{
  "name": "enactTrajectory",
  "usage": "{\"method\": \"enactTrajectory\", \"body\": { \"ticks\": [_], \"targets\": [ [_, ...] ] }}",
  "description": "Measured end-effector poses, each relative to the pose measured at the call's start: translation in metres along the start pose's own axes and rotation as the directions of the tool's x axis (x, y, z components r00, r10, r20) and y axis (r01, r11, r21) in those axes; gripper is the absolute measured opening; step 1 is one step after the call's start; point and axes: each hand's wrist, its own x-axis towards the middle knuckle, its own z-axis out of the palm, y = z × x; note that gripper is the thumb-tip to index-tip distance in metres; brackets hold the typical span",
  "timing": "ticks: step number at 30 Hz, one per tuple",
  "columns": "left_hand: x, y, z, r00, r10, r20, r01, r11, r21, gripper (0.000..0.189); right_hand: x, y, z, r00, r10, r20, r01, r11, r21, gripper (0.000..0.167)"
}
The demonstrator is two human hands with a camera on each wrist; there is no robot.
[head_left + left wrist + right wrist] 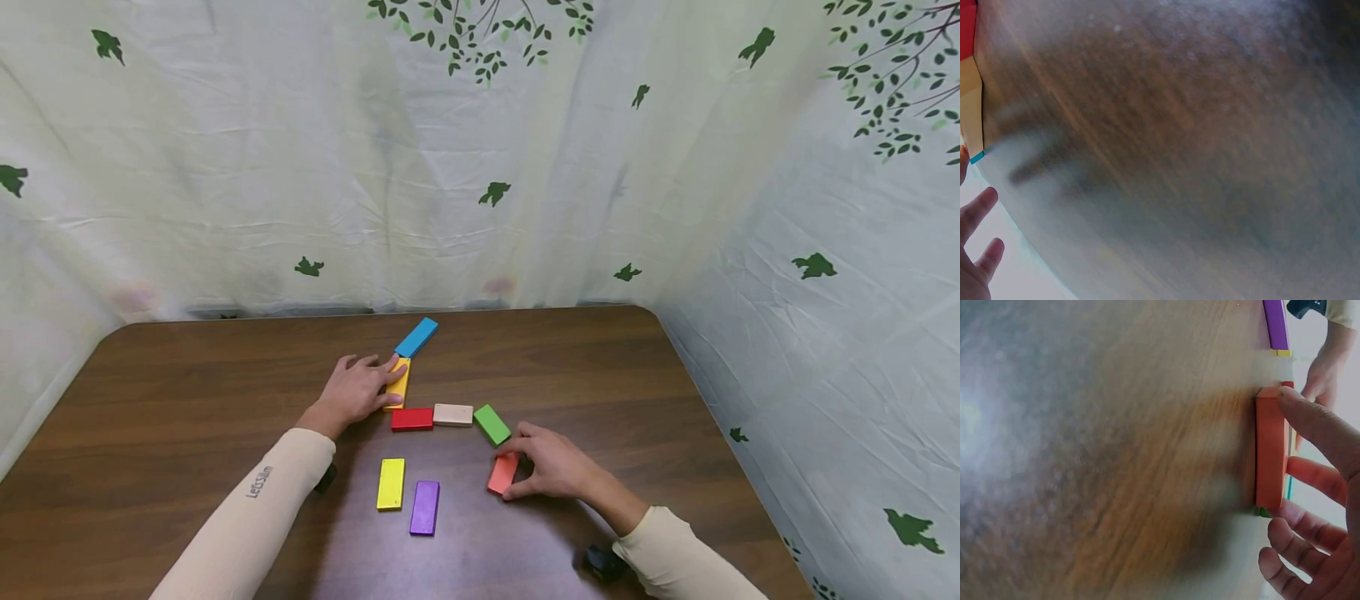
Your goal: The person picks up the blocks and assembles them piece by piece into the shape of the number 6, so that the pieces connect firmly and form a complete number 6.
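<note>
"What does the right hand (557,461) have?"

"The orange block (503,473). Its grip is closed end to end on it, thumb at the end nearer us, fingertips at the end facing the far edge."

"Where on the bench (225,400) is that?"

"Between the middle and the right edge, right down at the wooden top. The green block (492,424) slants just beside it, toward the far edge. Whether those two touch, I can't make out."

"And the left hand (352,389)?"

"Thumb and fingers are on the far yellow block (399,387), reaching in from the left-edge side. I can't tell whether that grip pinches it or simply rests there. Two of the other fingers stand spread apart."

"What's around it?"

"The blue block (417,337) meets its far end and slants up close to the far edge. At its near end lies the red block (412,419), long side along the far edge. The pale block (453,415) continues toward the right edge from there, and the green one starts at its end."

"Those two nearer us?"

"The near yellow block (391,484) and the purple block (424,508), side by side with a gap, the purple one a little further from the far edge."
</note>
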Motion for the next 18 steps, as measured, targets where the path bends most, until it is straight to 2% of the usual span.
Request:
{"method": "enactTrajectory", "body": {
  "ticks": [18],
  "targets": [
    [0.0007,-0.0012,0.0013,1.0,0.0,-0.006,0.0,1.0,0.0,0.064,0.0032,-0.0018,0.0054,0.998,0.007,-0.055,-0.009,0.999,-0.045,0.05]
  ]
}}
